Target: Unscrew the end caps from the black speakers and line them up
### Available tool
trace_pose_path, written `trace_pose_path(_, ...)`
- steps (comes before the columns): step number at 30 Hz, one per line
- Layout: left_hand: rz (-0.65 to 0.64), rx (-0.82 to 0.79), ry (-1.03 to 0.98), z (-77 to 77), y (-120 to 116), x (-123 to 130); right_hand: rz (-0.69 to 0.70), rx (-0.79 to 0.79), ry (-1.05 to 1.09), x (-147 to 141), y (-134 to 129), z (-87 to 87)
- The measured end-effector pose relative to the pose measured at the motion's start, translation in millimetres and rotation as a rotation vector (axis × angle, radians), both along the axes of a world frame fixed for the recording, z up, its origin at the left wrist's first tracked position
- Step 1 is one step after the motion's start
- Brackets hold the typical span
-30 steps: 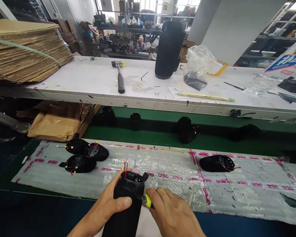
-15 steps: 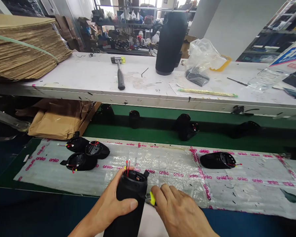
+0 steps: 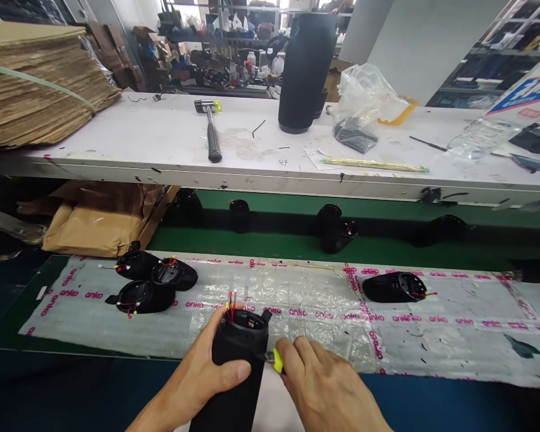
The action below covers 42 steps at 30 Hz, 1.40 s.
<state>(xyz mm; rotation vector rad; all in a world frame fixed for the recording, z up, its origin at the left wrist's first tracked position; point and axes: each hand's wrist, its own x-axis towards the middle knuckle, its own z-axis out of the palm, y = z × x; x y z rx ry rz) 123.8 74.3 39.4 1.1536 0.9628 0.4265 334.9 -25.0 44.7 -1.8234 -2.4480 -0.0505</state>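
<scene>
Item 1: black cylinder (image 3: pixel 229 402), in the left hand (image 3: pixel 193 384), tilted, open end up, in front of the near edge of the counter (image 3: pixel 270 243). Red wires (image 3: pixel 233 306) rise from the open end; a small black tab (image 3: pixel 266 315) projects at its right side.

Item 2: yellow-ended tool (image 3: pixel 277 361), pinched in the right hand (image 3: pixel 326 384), its tip at the cylinder's side just below the collar.

Hands: left curved wide around the upper body, thumb across the front; right closed narrow on the tool.

Handling, as judged: moderately weighty, stiff beneath a fabric-like skin with fair grip; wires the fragile part. Best held around the body below the collar, fingers off the wires and clear of the tool's tip.

Item 3: plastic sheet (image 3: pixel 288 345), pink-lettered, along the counter's near edge.

Item 4: three black housings (image 3: pixel 174 274), grouped toward the sheet's left end.

Item 5: single black housing (image 3: pixel 389 287), lying toward the sheet's right side, near its far edge.

Item 6: hammer (image 3: pixel 213 141), on the white shelf (image 3: pixel 162 138), left of the upright black cylinder (image 3: pixel 303 78).
</scene>
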Motion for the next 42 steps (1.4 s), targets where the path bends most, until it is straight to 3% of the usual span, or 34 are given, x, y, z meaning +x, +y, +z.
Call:
trace_pose_path(7, -0.041, 0.028, 0.015, -0.5, -1, -2, -0.008, 0.008, -0.017, 1, -3, 0.6)
trace_pose_path(16, -0.059, 0.115, 0.196, -0.3, -8, -2, 0.016, 0.037, -0.131, 2, -2, 11.8)
trace_pose_path(25, 0.059, 0.071, 0.186, 2.8, -14, 1, 0.087, 0.045, -0.167, -2, 7, 16.6)
trace_pose_path(28, 0.087, 0.087, 0.207, 0.1, -15, 0, 0.122, 0.025, -0.169, -1, 11, 17.3)
trace_pose_path(35, -0.007, 0.117, 0.232, -7.3, -10, -2, 0.167, -0.122, -0.215, -3, 18, 14.4)
trace_pose_path(38, -0.040, -0.019, 0.019, -11.8, -4, -2, 0.127, -0.172, 0.048, 4, 23, 12.5)
trace_pose_path(40, -0.065, -0.183, -0.129, -15.0, 0, -2, 0.006, -0.188, 0.355, 13, 26, 14.3)
trace_pose_path(42, -0.052, -0.275, -0.165, -16.9, 2, -2, -0.120, -0.187, 0.522, 19, 28, 16.3)
